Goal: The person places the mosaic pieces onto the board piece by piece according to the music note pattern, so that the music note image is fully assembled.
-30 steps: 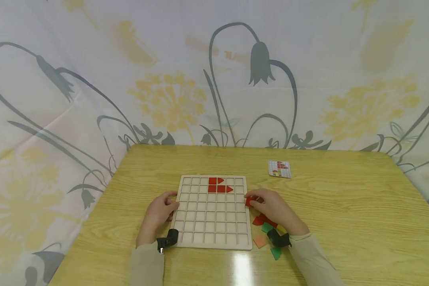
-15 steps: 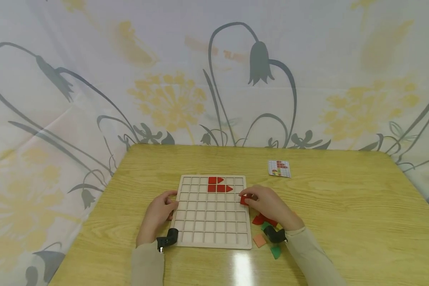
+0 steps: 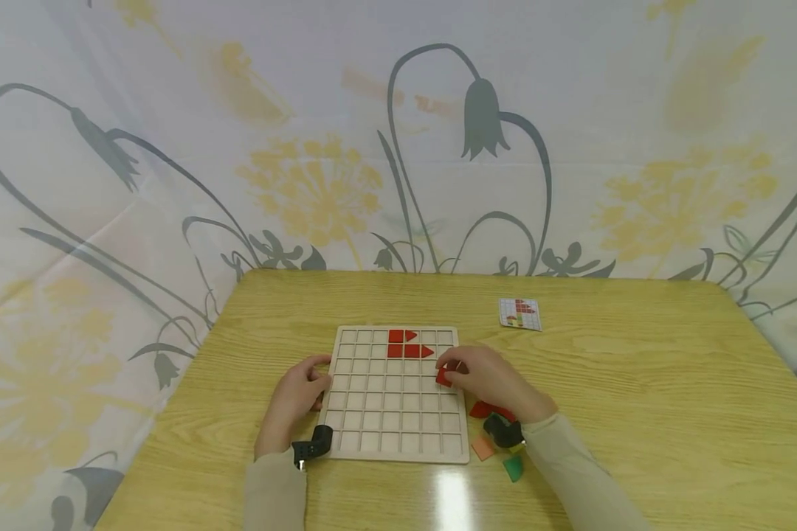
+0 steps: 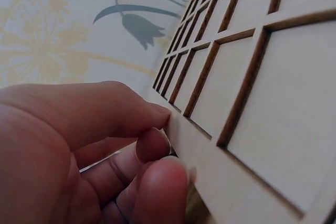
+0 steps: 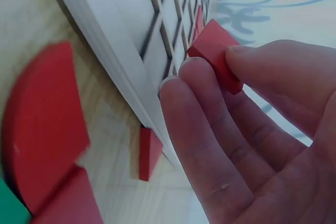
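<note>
A wooden grid board (image 3: 385, 402) lies on the table, with red squares (image 3: 412, 351) and red triangles (image 3: 427, 352) set in its far two rows. My left hand (image 3: 297, 387) holds the board's left edge, the fingertips and thumb (image 4: 160, 187) against its rim in the left wrist view. Over the board's right side, my right hand (image 3: 488, 377) pinches a red square tile (image 5: 214, 51) between thumb and fingers. The tile is tilted and looks raised above the cells. In the right wrist view, a small red piece (image 5: 149, 153) lies beside the board's edge.
Right of the board lie loose pieces: red ones (image 3: 485, 409), an orange square (image 3: 482, 448) and a green piece (image 3: 513, 467), partly hidden by the right wrist camera (image 3: 503, 430). A printed pattern card (image 3: 520, 314) lies farther back. A flowered cloth (image 3: 319, 184) stands behind the table.
My right hand has moved left with the red square tile, from beside the board's right edge to over its right-hand cells. The left hand has stayed at the board's left edge.
</note>
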The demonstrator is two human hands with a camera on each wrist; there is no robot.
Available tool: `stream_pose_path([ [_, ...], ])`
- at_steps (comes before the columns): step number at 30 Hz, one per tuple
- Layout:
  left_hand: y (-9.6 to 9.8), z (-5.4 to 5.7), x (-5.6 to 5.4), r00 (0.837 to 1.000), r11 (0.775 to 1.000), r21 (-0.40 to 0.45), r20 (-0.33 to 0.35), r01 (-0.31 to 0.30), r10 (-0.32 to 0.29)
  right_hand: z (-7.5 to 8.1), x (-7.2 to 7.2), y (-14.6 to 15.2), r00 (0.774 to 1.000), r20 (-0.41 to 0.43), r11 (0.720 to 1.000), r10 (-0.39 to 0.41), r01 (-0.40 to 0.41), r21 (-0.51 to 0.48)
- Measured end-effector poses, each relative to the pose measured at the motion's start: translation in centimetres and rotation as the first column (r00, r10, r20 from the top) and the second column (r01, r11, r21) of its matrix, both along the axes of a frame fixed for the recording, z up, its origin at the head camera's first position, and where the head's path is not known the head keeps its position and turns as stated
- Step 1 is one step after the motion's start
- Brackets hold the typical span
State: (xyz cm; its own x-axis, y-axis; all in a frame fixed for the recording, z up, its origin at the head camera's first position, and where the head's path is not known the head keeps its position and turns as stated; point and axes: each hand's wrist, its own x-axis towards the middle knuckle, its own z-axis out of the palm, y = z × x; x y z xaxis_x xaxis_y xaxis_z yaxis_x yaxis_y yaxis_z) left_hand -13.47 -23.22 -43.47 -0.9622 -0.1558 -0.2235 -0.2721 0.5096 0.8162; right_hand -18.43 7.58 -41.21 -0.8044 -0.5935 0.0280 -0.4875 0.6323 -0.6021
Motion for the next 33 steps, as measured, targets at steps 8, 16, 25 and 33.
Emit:
stream_pose_path([
  [8, 0.1, -0.1, -0.1, 1.000, 1.000, -0.018, -0.009, -0.003, 0.003, -0.4, 0.2, -0.9, 0.998, -0.057, 1.000, 0.000, 0.000, 0.007],
  [16, 0.1, -0.2, -0.1, 1.000, 1.000, -0.026, -0.009, -0.004, 0.004, -0.3, 0.0, -2.3, 0.998, -0.062, 0.999, -0.013, 0.016, 0.041],
  [25, 0.1, -0.3, -0.1, 1.000, 1.000, 0.004, -0.008, -0.012, 0.012, 0.3, -0.3, -3.9, 1.000, -0.020, 0.999, 0.000, 0.000, 0.032],
  [33, 0.0, -0.1, 0.1, 1.000, 1.000, 0.013, -0.016, -0.001, 0.001, 0.1, -0.7, -5.4, 0.997, -0.073, 1.000, 0.007, -0.005, 0.021],
])
